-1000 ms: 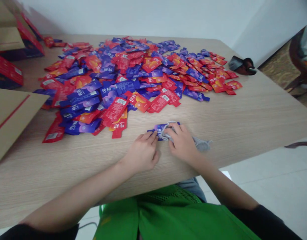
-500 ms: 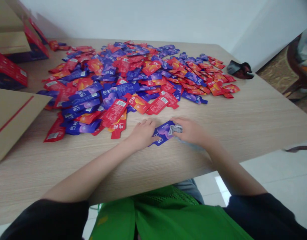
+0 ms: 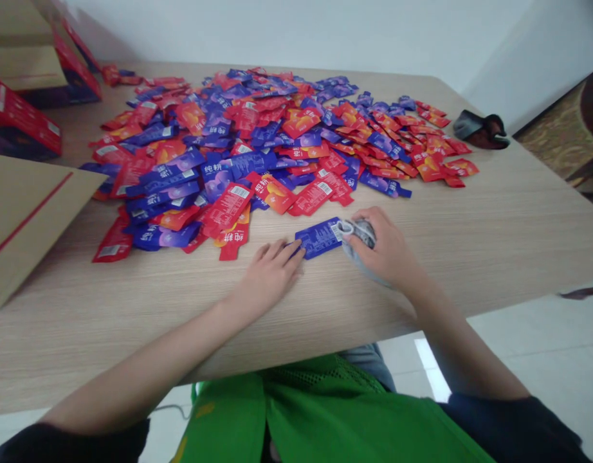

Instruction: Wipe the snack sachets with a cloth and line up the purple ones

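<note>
A single blue-purple sachet (image 3: 320, 239) lies flat on the table, its printed text and barcode side up. My left hand (image 3: 272, 273) rests palm down, fingers stretched out, the fingertips over the sachet's left end. In my right hand (image 3: 386, 247) is a bunched grey cloth (image 3: 366, 235), the fingers closed around it. The cloth meets the sachet's right end by the barcode, and part of it hangs below the hand. Beyond my hands spreads a large heap of red and blue sachets (image 3: 248, 164).
On the left, an open cardboard flap (image 3: 40, 212) reaches over the table (image 3: 470, 257), with red and blue boxes (image 3: 24, 119) behind it. A dark, glossy object (image 3: 480, 130) lies at the far right edge. A wall (image 3: 301, 32) stands behind.
The sachet has been turned over, from its picture side to its text side. My left thumb no longer lies on top of it. My right hand still grips the cloth.
</note>
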{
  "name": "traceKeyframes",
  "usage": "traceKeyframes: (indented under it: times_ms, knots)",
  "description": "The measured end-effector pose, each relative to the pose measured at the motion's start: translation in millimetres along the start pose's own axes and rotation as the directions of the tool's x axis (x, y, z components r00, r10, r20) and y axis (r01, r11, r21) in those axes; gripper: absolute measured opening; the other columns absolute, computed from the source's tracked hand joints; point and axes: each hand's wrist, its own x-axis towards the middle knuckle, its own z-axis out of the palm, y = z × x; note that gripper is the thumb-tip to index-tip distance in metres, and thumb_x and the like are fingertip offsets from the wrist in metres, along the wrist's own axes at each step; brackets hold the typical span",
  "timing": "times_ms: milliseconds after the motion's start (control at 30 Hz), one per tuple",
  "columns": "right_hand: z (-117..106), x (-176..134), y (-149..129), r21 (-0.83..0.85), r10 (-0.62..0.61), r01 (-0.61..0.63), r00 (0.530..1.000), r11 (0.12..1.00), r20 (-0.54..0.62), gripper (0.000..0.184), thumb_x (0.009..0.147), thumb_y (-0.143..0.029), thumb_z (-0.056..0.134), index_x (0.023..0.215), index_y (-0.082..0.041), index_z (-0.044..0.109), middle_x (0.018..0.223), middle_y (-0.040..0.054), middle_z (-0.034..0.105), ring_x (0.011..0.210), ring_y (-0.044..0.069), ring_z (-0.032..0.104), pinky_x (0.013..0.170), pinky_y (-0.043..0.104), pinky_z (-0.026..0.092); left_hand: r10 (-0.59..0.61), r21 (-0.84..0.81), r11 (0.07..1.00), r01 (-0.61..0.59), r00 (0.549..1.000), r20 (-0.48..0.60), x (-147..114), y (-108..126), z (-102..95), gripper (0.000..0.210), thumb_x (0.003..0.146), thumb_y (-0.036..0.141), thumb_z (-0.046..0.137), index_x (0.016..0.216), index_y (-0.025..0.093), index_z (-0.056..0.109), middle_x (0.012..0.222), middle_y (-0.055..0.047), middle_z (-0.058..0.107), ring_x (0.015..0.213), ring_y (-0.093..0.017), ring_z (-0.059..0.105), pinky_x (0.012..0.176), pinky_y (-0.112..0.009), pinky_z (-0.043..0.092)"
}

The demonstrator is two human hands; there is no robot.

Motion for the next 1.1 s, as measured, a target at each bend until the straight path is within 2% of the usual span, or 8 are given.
traceKeyframes:
  times_ms: [100,200,300,533,667,733,867,1100]
  knots:
    - [24,21,-22,0.019,-0.090,0.093,0.991,0.996,-0.100,0.026,0.092,-0.024,0.049,0.117,-0.022,0.051,0.118,0.0113,0.052,0.111,0.025,0.052,0.094,0.042,0.043,-0.017,-0.025,1.000,0.016,1.000,-0.024,-5,1,4.8,0.045,0.099,0.029,0.039,0.142,0.018,0.047,0.151,-0.009,0.043,0.139,-0.032,0.037,0.110,-0.051,0.034]
    - [58,31,-35,-0.083,-0.229,0.238,0.967,0.968,0.111,0.026,0.095,-0.022,0.045,0.120,-0.020,0.054,0.125,0.0126,0.051,0.116,0.026,0.047,0.096,0.043,0.040,-0.041,-0.045,0.998,0.040,0.999,-0.021,-5,3,5.4,0.046,0.099,0.028,0.036,0.140,0.015,0.050,0.146,-0.010,0.049,0.137,-0.032,0.038,0.110,-0.053,0.034]
    - [74,25,-24,-0.211,-0.229,0.295,0.930,0.932,0.288,0.027,0.096,-0.024,0.044,0.119,-0.021,0.058,0.124,0.0124,0.054,0.112,0.028,0.046,0.093,0.044,0.039,-0.048,-0.066,0.997,0.047,0.999,-0.022,-5,5,4.3,0.046,0.097,0.027,0.037,0.140,0.014,0.050,0.145,-0.010,0.050,0.137,-0.032,0.039,0.110,-0.053,0.034]
    - [30,10,57,-0.316,0.023,0.018,0.992,0.949,0.127,0.030,0.093,-0.016,0.040,0.115,-0.014,0.059,0.116,0.0167,0.053,0.106,0.031,0.048,0.091,0.047,0.040,-0.055,-0.058,0.997,0.053,0.998,-0.031,-6,6,6.8,0.053,0.098,0.040,0.041,0.145,0.015,0.044,0.154,-0.011,0.037,0.140,-0.034,0.035,0.111,-0.054,0.034]
    - [26,18,38,-0.185,-0.001,-0.001,1.000,0.983,-0.006,0.033,0.090,-0.012,0.040,0.118,-0.016,0.056,0.113,0.0149,0.052,0.106,0.029,0.049,0.093,0.046,0.041,-0.046,-0.040,0.998,0.045,0.999,-0.018,-6,5,7.9,0.054,0.098,0.041,0.042,0.146,0.017,0.042,0.156,-0.010,0.035,0.141,-0.034,0.033,0.111,-0.054,0.034]
    - [38,19,10,-0.140,-0.114,0.117,0.993,0.983,0.032,0.034,0.090,-0.010,0.041,0.119,-0.020,0.057,0.118,0.0134,0.051,0.110,0.028,0.047,0.094,0.044,0.041,-0.052,-0.030,0.998,0.052,0.999,-0.008,-5,4,7.8,0.054,0.098,0.042,0.043,0.146,0.016,0.043,0.154,-0.011,0.037,0.141,-0.034,0.033,0.111,-0.054,0.033]
    - [60,11,-17,-0.144,-0.292,0.347,0.906,0.927,0.305,0.030,0.089,-0.008,0.044,0.110,-0.021,0.062,0.120,0.0103,0.055,0.105,0.027,0.047,0.090,0.041,0.040,-0.054,-0.014,0.998,0.054,0.998,0.034,-5,2,7.7,0.051,0.098,0.042,0.043,0.142,0.016,0.048,0.151,-0.011,0.043,0.141,-0.034,0.034,0.112,-0.054,0.033]
    - [12,13,41,-0.369,0.025,0.068,0.970,0.927,0.242,0.031,0.081,-0.002,0.046,0.104,-0.015,0.063,0.109,0.0124,0.058,0.097,0.028,0.047,0.086,0.041,0.040,-0.058,-0.017,0.998,0.059,0.997,0.051,-4,1,5.0,0.055,0.097,0.044,0.044,0.147,0.021,0.040,0.157,-0.006,0.034,0.143,-0.032,0.031,0.112,-0.055,0.033]
